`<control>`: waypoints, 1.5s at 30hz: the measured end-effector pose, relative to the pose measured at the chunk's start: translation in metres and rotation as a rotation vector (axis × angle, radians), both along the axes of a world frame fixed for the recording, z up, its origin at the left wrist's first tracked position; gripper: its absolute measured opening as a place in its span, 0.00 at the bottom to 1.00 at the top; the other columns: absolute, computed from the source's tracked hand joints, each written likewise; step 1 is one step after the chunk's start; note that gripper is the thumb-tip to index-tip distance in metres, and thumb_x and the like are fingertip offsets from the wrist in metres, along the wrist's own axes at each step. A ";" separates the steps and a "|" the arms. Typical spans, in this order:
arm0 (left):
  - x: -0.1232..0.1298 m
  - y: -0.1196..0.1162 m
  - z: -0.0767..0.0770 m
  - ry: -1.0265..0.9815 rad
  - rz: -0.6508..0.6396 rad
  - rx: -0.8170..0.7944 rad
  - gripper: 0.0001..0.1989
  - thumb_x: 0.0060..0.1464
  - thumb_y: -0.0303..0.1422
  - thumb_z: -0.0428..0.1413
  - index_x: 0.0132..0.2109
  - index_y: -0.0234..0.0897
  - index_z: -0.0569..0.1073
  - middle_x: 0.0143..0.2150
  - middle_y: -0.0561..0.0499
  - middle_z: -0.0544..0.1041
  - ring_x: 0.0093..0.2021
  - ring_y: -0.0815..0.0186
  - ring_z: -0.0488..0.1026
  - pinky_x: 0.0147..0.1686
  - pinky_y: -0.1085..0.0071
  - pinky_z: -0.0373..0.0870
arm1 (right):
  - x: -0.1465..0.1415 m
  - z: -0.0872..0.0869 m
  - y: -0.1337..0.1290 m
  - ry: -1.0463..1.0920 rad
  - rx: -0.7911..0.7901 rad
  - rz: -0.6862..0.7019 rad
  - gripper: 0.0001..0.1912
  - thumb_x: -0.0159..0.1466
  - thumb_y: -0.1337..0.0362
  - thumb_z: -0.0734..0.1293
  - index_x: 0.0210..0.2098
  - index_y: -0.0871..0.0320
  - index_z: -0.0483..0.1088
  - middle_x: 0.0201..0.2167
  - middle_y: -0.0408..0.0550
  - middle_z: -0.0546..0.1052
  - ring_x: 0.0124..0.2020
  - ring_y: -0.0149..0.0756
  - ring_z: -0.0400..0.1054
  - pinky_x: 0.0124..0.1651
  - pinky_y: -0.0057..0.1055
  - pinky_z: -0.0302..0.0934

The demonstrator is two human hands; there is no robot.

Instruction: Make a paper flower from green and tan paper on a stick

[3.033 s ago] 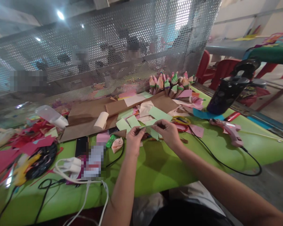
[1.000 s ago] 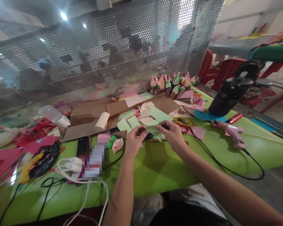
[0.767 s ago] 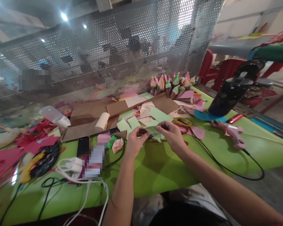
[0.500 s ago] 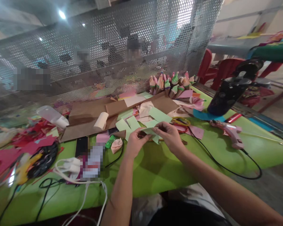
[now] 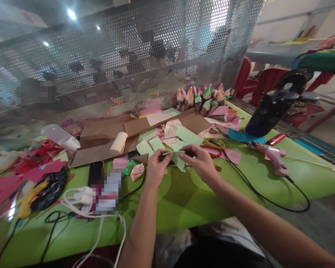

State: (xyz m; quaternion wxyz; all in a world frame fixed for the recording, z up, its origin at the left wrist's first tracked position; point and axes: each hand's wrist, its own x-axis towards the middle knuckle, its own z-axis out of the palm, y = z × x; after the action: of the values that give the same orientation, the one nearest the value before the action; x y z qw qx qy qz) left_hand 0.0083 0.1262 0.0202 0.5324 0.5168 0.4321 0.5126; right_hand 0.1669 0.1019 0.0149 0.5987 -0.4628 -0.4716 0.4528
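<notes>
Between my two hands is a small piece of light green paper (image 5: pixel 178 160), held above the green tabletop (image 5: pixel 184 201). My left hand (image 5: pixel 158 163) pinches its left edge between thumb and fingers. On the opposite edge my right hand (image 5: pixel 197 158) grips it the same way. The paper looks bent, with part of it hanging down. Just beyond my hands lie more light green paper pieces (image 5: pixel 189 136). Scissors with yellow handles (image 5: pixel 214 143) rest right behind my right hand. To the left of my left hand is a small crumpled pale pink paper piece (image 5: pixel 137 171).
Paper ice cream cones (image 5: pixel 208 96) stand at the back by a perforated metal screen (image 5: pixel 123 74). A pink glue gun (image 5: pixel 273 156) with a black cord and a dark bottle (image 5: pixel 270 111) are at right. Brown card (image 5: pixel 106 134), white cables (image 5: pixel 124 230) and a yellow glue gun (image 5: pixel 28 203) lie left.
The green paper has been turned from lying fairly flat to edge-on, bending between my fingers. My left hand has shifted slightly left.
</notes>
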 end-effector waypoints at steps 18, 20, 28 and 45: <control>-0.001 0.000 -0.001 0.123 -0.049 0.052 0.12 0.46 0.39 0.65 0.33 0.35 0.78 0.27 0.54 0.76 0.28 0.71 0.69 0.30 0.76 0.66 | 0.001 -0.004 -0.002 -0.085 0.033 0.001 0.17 0.53 0.49 0.74 0.29 0.57 0.75 0.23 0.44 0.75 0.25 0.33 0.63 0.27 0.29 0.58; -0.001 -0.001 0.000 0.161 -0.056 0.061 0.10 0.46 0.38 0.65 0.34 0.36 0.78 0.28 0.54 0.76 0.28 0.71 0.70 0.30 0.76 0.67 | 0.001 -0.004 -0.002 -0.124 0.038 -0.027 0.17 0.54 0.49 0.73 0.27 0.57 0.74 0.21 0.43 0.73 0.24 0.32 0.62 0.26 0.29 0.57; -0.001 -0.001 0.001 0.195 0.019 0.125 0.09 0.46 0.37 0.64 0.34 0.36 0.78 0.30 0.52 0.79 0.32 0.67 0.73 0.35 0.73 0.70 | 0.001 -0.006 0.001 -0.074 0.000 0.098 0.18 0.52 0.49 0.74 0.31 0.57 0.74 0.25 0.42 0.73 0.26 0.32 0.63 0.31 0.30 0.59; -0.003 0.000 0.001 0.189 0.010 0.065 0.12 0.47 0.40 0.65 0.34 0.36 0.78 0.29 0.54 0.77 0.31 0.68 0.71 0.34 0.74 0.67 | 0.004 -0.013 0.004 -0.153 -0.068 0.164 0.20 0.54 0.46 0.72 0.23 0.57 0.68 0.20 0.39 0.68 0.24 0.31 0.60 0.27 0.29 0.52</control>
State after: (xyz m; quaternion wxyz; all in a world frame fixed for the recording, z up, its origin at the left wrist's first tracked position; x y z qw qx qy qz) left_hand 0.0050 0.1265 0.0215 0.4696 0.5775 0.4664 0.4779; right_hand 0.1710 0.1062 0.0017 0.5059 -0.4757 -0.5367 0.4794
